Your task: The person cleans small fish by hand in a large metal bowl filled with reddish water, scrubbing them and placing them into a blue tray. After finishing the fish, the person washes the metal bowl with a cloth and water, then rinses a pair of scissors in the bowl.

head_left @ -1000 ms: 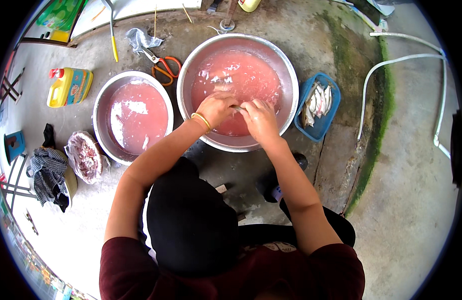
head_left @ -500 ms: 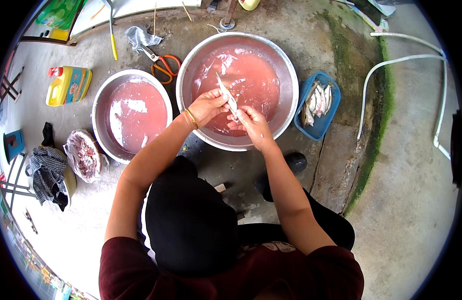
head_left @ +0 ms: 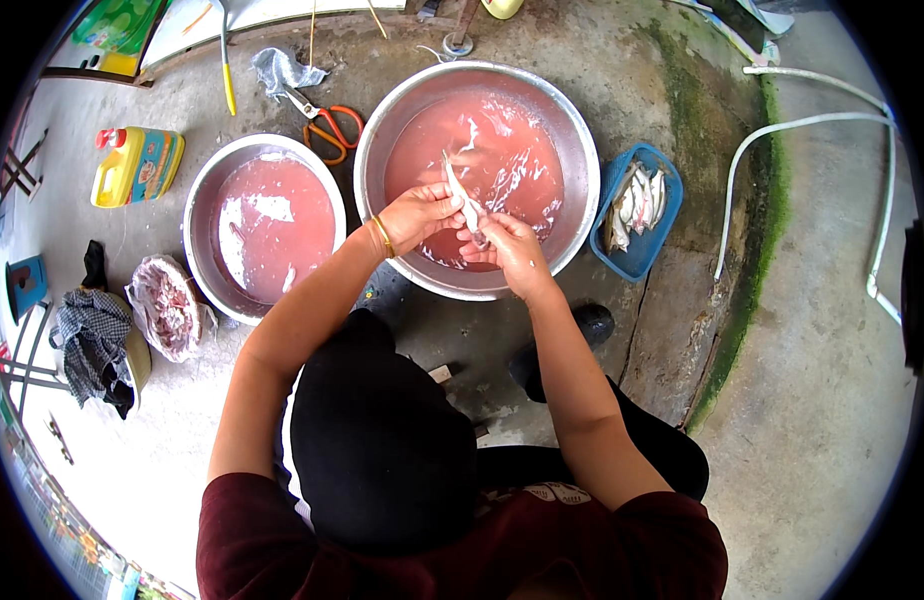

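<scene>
Over the big metal basin [head_left: 370, 140] of pinkish water, both my hands hold one small silvery fish [head_left: 460, 190]. My left hand [head_left: 427, 213], with a gold bangle at its wrist, pinches the fish along its middle; the thin end points up and away from me. At the near end, the fingers of my right hand [head_left: 504, 248] are closed on the fish, partly covering it. A small pale fleck sticks to the back of my right hand. To the right of the basin, a blue plastic basket [head_left: 634, 268] holds several similar fish [head_left: 639, 200].
On the left stands a smaller basin [head_left: 194, 215] of pink water with bits in it. Orange-handled scissors [head_left: 332, 130] lie between the basins. A plastic bag of pinkish scraps [head_left: 169, 310], a yellow jug [head_left: 139, 168] and a white hose [head_left: 732, 190] are further out.
The fish has turned slightly in my fingers, showing more of its pale side, and its thin end has shifted a little right. Ripples on the water differ. Both hands keep their hold.
</scene>
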`<control>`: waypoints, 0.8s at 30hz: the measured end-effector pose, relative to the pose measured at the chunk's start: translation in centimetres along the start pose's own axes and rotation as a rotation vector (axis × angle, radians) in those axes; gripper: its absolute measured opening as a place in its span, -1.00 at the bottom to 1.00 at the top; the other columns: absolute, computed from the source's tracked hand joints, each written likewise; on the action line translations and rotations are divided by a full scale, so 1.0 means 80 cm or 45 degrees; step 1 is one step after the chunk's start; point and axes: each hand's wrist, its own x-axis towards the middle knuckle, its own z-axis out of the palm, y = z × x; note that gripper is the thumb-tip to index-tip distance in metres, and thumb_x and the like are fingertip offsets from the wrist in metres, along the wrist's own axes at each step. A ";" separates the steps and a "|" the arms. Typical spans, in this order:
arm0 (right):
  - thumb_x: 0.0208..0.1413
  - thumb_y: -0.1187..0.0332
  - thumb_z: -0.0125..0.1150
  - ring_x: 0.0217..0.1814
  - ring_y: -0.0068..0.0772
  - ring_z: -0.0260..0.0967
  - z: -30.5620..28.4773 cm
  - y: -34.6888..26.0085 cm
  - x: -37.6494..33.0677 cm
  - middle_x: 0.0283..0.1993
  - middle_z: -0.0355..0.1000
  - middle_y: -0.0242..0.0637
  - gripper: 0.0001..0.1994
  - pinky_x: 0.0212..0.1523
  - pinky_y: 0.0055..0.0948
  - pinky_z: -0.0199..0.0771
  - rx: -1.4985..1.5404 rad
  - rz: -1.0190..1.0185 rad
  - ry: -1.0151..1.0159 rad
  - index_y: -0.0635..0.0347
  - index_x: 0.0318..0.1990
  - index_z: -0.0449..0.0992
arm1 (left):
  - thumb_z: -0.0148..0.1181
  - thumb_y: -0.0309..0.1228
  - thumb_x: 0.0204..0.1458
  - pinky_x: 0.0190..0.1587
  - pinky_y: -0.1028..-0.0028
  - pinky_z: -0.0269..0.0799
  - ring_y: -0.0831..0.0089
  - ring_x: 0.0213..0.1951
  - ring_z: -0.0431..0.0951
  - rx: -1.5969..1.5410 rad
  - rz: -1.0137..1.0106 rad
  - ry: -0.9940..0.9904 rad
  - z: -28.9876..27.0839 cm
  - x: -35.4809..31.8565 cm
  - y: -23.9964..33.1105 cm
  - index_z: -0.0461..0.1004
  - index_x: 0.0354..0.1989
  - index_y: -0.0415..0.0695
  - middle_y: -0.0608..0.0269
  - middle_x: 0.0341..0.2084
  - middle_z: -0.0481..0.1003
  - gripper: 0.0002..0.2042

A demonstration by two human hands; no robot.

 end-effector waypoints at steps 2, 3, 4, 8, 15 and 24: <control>0.21 0.36 0.08 -0.23 -0.39 0.50 0.000 0.001 0.001 -0.17 0.48 -0.16 -0.78 -0.17 -0.43 0.58 -0.020 0.000 -0.024 0.33 -0.09 0.43 | 0.06 -0.38 0.23 0.00 0.51 0.40 0.59 -0.21 0.47 0.022 -0.001 -0.013 -0.002 0.001 -0.001 0.47 -0.05 -0.17 0.27 -0.19 0.53 -0.80; 0.20 0.36 0.09 -0.23 -0.40 0.49 0.003 0.001 0.001 -0.17 0.48 -0.17 -0.78 -0.17 -0.43 0.58 -0.049 -0.010 -0.010 0.32 -0.10 0.42 | 0.06 -0.38 0.23 0.01 0.50 0.40 0.59 -0.20 0.47 0.029 -0.005 -0.020 -0.003 0.001 -0.001 0.47 -0.05 -0.17 0.27 -0.18 0.53 -0.79; 0.18 0.37 0.10 -0.23 -0.41 0.49 0.005 0.002 0.002 -0.17 0.47 -0.18 -0.79 -0.17 -0.43 0.58 -0.079 -0.020 0.003 0.31 -0.10 0.42 | 0.06 -0.37 0.23 0.02 0.49 0.39 0.59 -0.20 0.47 0.037 -0.009 -0.027 -0.004 0.001 -0.002 0.47 -0.04 -0.17 0.28 -0.18 0.53 -0.79; 0.16 0.32 0.14 -0.28 -0.47 0.45 0.009 0.004 0.002 -0.24 0.43 -0.28 -0.78 -0.22 -0.42 0.58 -0.058 0.045 0.078 0.26 -0.13 0.41 | 0.05 -0.34 0.23 0.04 0.48 0.37 0.57 -0.18 0.45 0.087 -0.042 -0.059 0.004 0.002 -0.007 0.46 0.00 -0.17 0.30 -0.17 0.51 -0.76; 0.20 0.10 0.16 -0.43 -0.58 0.36 0.012 0.007 -0.001 -0.36 0.36 -0.37 -0.67 -0.36 -0.46 0.56 -0.023 0.057 0.102 0.23 -0.16 0.42 | 0.05 -0.31 0.24 0.07 0.44 0.35 0.54 -0.10 0.46 0.088 -0.085 -0.081 -0.003 0.000 -0.010 0.45 0.01 -0.16 0.32 -0.15 0.50 -0.74; 0.23 0.33 0.10 -0.51 -0.57 0.38 0.011 0.025 0.016 -0.37 0.43 -0.25 -0.74 -0.53 -0.52 0.46 -0.589 -0.152 0.258 0.36 -0.08 0.39 | 0.18 -0.42 0.14 0.04 0.46 0.39 0.46 -0.11 0.51 0.178 -0.060 0.092 0.015 -0.001 -0.014 0.39 0.07 -0.27 0.21 -0.16 0.51 -0.66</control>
